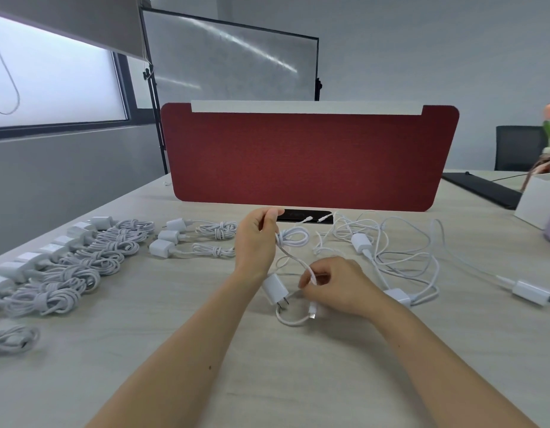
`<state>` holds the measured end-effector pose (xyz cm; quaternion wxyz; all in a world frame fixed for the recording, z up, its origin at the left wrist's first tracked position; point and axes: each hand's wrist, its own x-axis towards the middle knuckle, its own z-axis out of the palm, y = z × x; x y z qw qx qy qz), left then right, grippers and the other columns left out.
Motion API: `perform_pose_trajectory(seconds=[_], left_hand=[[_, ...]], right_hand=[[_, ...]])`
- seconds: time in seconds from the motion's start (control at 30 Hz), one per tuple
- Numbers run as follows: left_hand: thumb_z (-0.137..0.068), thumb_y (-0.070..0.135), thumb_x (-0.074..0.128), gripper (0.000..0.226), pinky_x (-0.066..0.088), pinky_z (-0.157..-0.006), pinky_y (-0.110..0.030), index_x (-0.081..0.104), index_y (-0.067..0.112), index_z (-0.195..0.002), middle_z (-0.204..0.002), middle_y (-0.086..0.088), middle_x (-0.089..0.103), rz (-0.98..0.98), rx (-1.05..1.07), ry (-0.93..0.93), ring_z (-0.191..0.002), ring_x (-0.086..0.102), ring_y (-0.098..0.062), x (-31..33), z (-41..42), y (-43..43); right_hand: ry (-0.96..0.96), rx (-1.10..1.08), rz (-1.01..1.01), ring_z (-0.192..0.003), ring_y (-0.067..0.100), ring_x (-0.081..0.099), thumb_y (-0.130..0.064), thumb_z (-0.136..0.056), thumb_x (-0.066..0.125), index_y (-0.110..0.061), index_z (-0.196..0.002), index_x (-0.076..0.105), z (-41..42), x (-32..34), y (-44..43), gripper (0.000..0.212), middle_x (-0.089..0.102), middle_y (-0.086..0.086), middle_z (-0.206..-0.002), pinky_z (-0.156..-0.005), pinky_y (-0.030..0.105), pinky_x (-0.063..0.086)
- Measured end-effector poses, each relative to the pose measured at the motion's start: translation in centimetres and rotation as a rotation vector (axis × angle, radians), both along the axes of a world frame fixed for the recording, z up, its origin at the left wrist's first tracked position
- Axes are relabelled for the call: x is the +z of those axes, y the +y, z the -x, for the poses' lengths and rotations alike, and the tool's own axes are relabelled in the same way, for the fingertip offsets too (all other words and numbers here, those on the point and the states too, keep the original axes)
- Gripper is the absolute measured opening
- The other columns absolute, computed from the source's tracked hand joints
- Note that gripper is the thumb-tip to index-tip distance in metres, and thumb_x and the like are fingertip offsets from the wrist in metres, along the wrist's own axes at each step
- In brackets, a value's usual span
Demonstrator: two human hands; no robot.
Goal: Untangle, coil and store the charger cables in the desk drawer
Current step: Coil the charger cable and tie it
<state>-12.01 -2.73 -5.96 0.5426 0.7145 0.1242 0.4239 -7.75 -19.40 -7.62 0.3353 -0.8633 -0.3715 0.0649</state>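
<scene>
pale desk (298, 381): many coiled chargers (82, 264) lined up left, loose tangle (391, 251) right not yet sorted, no drawer in view; left hand (256, 239) curled round a started coil of cable (293, 239), right hand (335, 285) pinching its run at centre.

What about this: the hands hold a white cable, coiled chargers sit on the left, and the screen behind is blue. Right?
The head view shows the screen behind is dark red, not blue. The left hand and right hand hold a white cable, and coiled chargers sit on the left.
</scene>
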Motion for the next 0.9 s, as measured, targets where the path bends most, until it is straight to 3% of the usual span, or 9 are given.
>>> perform_pose_trajectory(seconds=[0.1,0.17,0.23,0.3,0.37,0.43,0.57,0.77,0.9], left_hand=[[-0.102,0.028,0.050,0.024,0.041,-0.063,-0.032,0.072,0.024,-0.096,-0.064,0.007,0.054,0.099,-0.002,0.010,-0.058,0.047,-0.010,-0.2,-0.2,1.0],[-0.103,0.028,0.049,0.024,0.038,-0.057,-0.029,0.072,0.025,-0.095,-0.064,0.005,0.053,0.122,-0.013,0.022,-0.054,0.044,-0.011,-0.3,-0.1,1.3],[-0.103,0.026,0.049,0.025,0.035,-0.051,-0.026,0.071,0.025,-0.094,-0.063,0.005,0.051,0.139,-0.021,0.027,-0.051,0.041,-0.010,-0.2,-0.1,1.1],[-0.103,0.025,0.049,0.025,0.035,-0.050,-0.026,0.071,0.025,-0.092,-0.062,0.006,0.051,0.153,-0.024,0.026,-0.050,0.040,-0.010,-0.2,-0.2,0.8],[-0.102,0.024,0.050,0.024,0.035,-0.051,-0.026,0.072,0.023,-0.092,-0.060,0.007,0.051,0.157,-0.023,0.022,-0.050,0.040,-0.010,-0.2,-0.1,0.7],[-0.102,0.024,0.050,0.024,0.035,-0.051,-0.027,0.071,0.023,-0.092,-0.061,0.006,0.051,0.160,-0.020,0.022,-0.050,0.040,-0.011,-0.3,-0.1,0.7],[-0.103,0.026,0.049,0.025,0.035,-0.053,-0.027,0.070,0.026,-0.089,-0.064,0.003,0.050,0.163,-0.019,0.033,-0.053,0.042,-0.012,-0.7,-0.3,1.0],[-0.104,0.026,0.047,0.026,0.034,-0.052,-0.027,0.070,0.023,-0.094,-0.063,0.003,0.049,0.182,-0.007,0.050,-0.054,0.040,-0.012,-1.1,-0.2,1.4],[-0.104,0.025,0.047,0.027,0.034,-0.053,-0.027,0.069,0.027,-0.088,-0.063,0.003,0.048,0.175,-0.015,0.050,-0.054,0.040,-0.012,-1.0,-0.2,1.2]], right_hand=[[-0.258,-0.101,-0.043,-0.101,0.006,0.041,-0.030,-0.074,0.074,-0.038,-0.093,0.060,-0.3,-0.2,0.0,0.025,0.051,-0.017,-0.103,-0.093,0.030,0.032],[-0.253,-0.167,-0.171,-0.088,0.005,0.049,-0.024,-0.077,0.071,-0.033,-0.088,0.058,-0.4,-0.2,0.0,0.019,0.055,-0.016,-0.092,-0.082,0.032,0.043],[0.050,-0.145,-0.301,-0.065,0.006,0.057,-0.019,-0.087,0.066,-0.027,-0.083,0.062,-0.2,-0.3,0.1,0.010,0.067,-0.010,-0.075,-0.067,0.033,0.050],[0.372,-0.106,-0.407,-0.062,0.013,0.060,-0.015,-0.094,0.062,-0.016,-0.085,0.064,0.0,-0.2,0.2,0.010,0.069,-0.001,-0.068,-0.066,0.035,0.051],[0.637,-0.075,-0.546,-0.063,0.019,0.061,-0.012,-0.094,0.064,-0.010,-0.083,0.063,0.0,0.0,0.1,0.011,0.060,0.006,-0.063,-0.074,0.038,0.054],[0.921,-0.054,-0.713,-0.052,0.016,0.054,-0.011,-0.091,0.066,-0.009,-0.082,0.060,0.0,0.4,0.0,0.012,0.047,0.004,-0.059,-0.067,0.035,0.058],[1.200,-0.010,-0.745,-0.037,0.005,0.031,-0.020,-0.089,0.062,-0.010,-0.101,0.059,0.1,0.9,-0.4,0.016,0.051,-0.001,-0.065,-0.039,0.018,0.037],[1.084,0.051,-0.633,-0.038,0.003,0.030,-0.005,-0.090,0.058,-0.014,-0.106,0.059,0.3,1.2,-0.6,0.018,0.073,0.003,-0.098,-0.037,0.016,0.033],[0.969,-0.016,-0.650,-0.039,0.007,0.036,0.003,-0.088,0.056,-0.011,-0.106,0.060,-0.1,0.6,-0.1,0.023,0.064,0.007,-0.084,-0.039,0.020,0.037]])
